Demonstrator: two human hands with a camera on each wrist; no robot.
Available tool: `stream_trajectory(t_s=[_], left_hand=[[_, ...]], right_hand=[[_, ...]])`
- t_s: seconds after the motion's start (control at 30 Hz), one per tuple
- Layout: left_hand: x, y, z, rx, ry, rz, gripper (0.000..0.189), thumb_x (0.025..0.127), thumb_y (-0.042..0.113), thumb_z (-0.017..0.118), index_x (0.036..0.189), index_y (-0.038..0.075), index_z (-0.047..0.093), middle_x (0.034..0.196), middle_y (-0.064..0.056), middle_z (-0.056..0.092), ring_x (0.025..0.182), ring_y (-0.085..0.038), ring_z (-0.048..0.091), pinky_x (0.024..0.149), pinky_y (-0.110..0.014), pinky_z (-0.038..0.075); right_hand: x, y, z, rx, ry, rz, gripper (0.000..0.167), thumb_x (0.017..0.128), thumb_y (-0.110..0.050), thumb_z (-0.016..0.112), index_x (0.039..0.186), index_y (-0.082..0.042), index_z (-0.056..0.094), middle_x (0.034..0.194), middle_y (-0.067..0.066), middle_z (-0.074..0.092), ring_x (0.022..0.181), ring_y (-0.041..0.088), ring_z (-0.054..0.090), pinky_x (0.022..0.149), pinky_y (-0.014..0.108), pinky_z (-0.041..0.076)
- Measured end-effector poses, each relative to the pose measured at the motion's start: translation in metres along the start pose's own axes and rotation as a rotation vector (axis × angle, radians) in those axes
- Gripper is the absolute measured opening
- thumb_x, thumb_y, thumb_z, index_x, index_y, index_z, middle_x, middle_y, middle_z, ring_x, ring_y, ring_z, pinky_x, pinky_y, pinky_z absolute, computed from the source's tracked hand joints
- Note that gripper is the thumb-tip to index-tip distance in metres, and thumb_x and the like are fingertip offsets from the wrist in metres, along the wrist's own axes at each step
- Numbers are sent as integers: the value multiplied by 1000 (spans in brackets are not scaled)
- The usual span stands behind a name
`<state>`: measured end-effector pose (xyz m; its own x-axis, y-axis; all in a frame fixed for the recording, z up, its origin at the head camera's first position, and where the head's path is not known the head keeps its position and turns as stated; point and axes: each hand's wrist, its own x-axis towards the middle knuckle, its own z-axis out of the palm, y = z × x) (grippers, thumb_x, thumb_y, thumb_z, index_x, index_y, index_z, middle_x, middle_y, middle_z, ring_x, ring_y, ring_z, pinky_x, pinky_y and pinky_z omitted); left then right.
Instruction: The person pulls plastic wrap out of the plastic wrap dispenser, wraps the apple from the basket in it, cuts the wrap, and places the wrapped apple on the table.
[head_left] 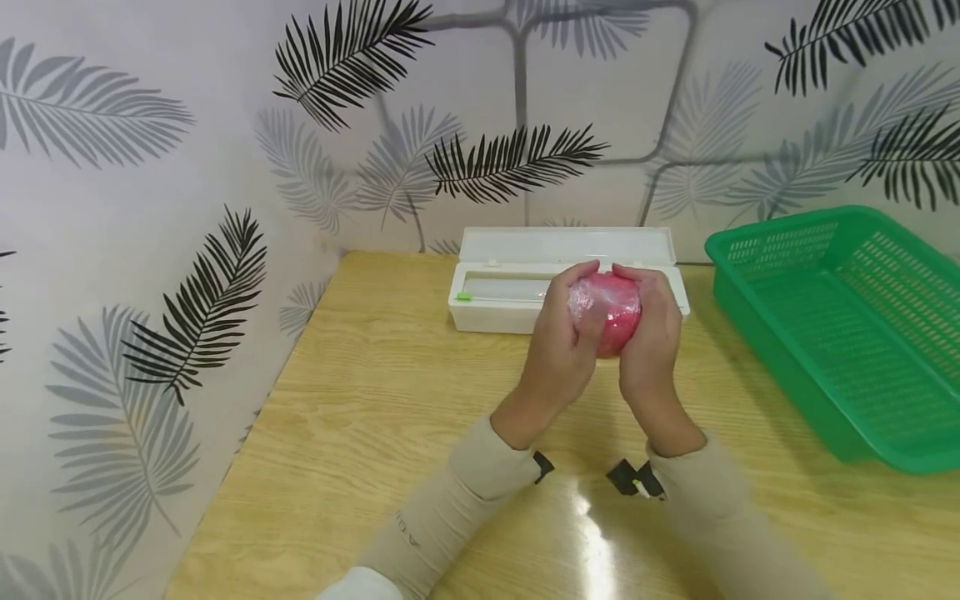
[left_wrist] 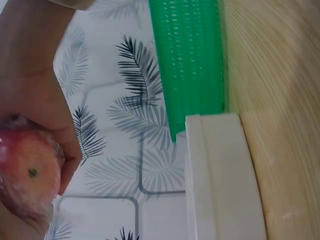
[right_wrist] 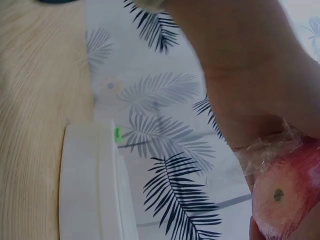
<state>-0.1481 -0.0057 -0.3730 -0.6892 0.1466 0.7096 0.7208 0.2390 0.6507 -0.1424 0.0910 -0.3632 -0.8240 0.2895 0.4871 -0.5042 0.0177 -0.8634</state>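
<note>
A red apple [head_left: 619, 313] wrapped in clear cling film is held between both hands above the table. My left hand [head_left: 557, 354] curls round its left side, thumb across the near face. On the other side my right hand [head_left: 651, 337] grips it, with fingertips over the top. The left wrist view shows a pale end of the apple [left_wrist: 35, 170] with a small dark spot. Loose, crinkled film [right_wrist: 262, 155] stands out beside the fruit in the right wrist view. Behind the hands sits a white cling film dispenser [head_left: 491, 317], lid raised and a green slider [head_left: 464, 297] at its left.
A green perforated basket [head_left: 787, 350] stands on the right of the wooden table [head_left: 360, 400]. Leaf-patterned wall covering [head_left: 480, 92] rises behind the table and along its left. Dark pieces [head_left: 622, 477] show by the sleeve cuffs.
</note>
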Motion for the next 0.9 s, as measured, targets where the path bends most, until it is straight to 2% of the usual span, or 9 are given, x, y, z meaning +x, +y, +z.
stream_trajectory(t_s=[0.13, 0.23, 0.33, 0.4, 0.47, 0.57, 0.73, 0.83, 0.9], left_hand=[[-1, -8, -4, 107, -64, 203, 62, 94, 52, 37, 128, 0, 34, 131, -16, 40, 118, -22, 43, 95, -24, 42], [-1, -14, -8, 166, -61, 367, 58, 91, 47, 46, 123, -1, 38, 128, -18, 41, 121, -26, 40, 99, -27, 39], [0, -17, -9, 199, -24, 478, 52, 88, 41, 51, 118, -1, 42, 123, -19, 44, 117, -28, 43, 99, -30, 39], [0, -18, -8, 198, 20, 501, 46, 88, 37, 52, 114, 0, 44, 118, -18, 47, 114, -28, 46, 98, -31, 40], [-1, -17, -7, 176, 72, 491, 42, 89, 35, 51, 109, 0, 46, 113, -17, 49, 110, -29, 48, 96, -32, 42], [-2, -13, -4, 115, 134, 436, 38, 92, 35, 47, 104, -1, 47, 109, -18, 50, 107, -30, 49, 92, -31, 45], [0, 8, -2, -69, 171, 290, 32, 93, 24, 43, 100, -7, 43, 104, -24, 47, 100, -37, 50, 84, -31, 50], [2, 23, -6, -199, 179, 194, 25, 89, 11, 42, 99, -11, 42, 100, -28, 46, 92, -39, 51, 74, -30, 53], [5, 29, -9, -265, 182, 135, 21, 89, 6, 41, 98, -12, 41, 98, -29, 47, 85, -35, 53, 65, -28, 54]], right_hand=[[3, -8, -2, 84, 12, 194, 38, 99, -23, 31, 106, -4, 63, 107, 4, 58, 98, 19, 50, 76, 25, 48], [1, -13, -2, 188, -3, 306, 34, 100, -23, 31, 103, -8, 61, 106, 4, 56, 99, 18, 50, 78, 22, 49], [-2, -17, -1, 275, -30, 335, 32, 100, -22, 29, 102, -9, 58, 105, 6, 55, 96, 19, 52, 75, 22, 52], [-3, -18, 0, 305, -43, 322, 33, 100, -21, 29, 102, -5, 58, 103, 7, 56, 92, 20, 54, 70, 22, 53], [-3, -19, 2, 300, -51, 295, 36, 100, -20, 29, 103, -2, 59, 101, 8, 58, 88, 20, 56, 66, 22, 54], [-4, -18, 4, 253, -57, 243, 37, 99, -19, 28, 103, 0, 60, 99, 8, 58, 84, 21, 57, 61, 22, 53], [-5, -16, 4, 188, -99, 105, 34, 99, -19, 30, 107, 6, 51, 115, 10, 57, 104, 26, 52, 72, 23, 53], [-7, -16, 6, 162, -129, -9, 35, 99, -20, 32, 110, 11, 46, 128, 9, 52, 119, 26, 45, 83, 24, 50], [-9, -16, 8, 113, -131, -93, 37, 100, -23, 35, 110, 12, 46, 133, 9, 48, 124, 25, 41, 88, 25, 48]])
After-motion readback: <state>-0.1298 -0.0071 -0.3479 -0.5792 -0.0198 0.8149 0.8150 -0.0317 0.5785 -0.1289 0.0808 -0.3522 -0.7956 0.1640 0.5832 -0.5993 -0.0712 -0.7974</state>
